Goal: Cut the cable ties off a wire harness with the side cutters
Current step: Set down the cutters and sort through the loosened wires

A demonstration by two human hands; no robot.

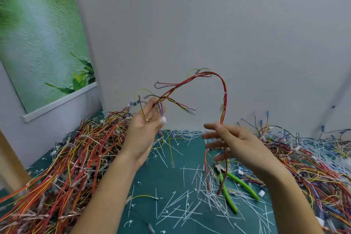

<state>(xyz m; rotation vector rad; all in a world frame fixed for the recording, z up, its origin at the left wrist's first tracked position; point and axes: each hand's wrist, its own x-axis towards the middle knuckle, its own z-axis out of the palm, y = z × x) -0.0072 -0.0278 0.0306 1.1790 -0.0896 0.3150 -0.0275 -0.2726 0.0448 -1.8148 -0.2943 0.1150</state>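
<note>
Our two hands are raised: left hand and right hand fingers each pinch the wire harness, arched between them above the surface. White ties ring it; side cutters lie below among cut ties. We judge this harness yet uncut.

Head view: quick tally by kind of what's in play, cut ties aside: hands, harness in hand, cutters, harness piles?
Hands: 2, left hand and right hand
Wire harness held up: 1
Side cutters, green handles, lying down: 1
Harness piles: 2, left pile and right pile
Total: 6
</note>
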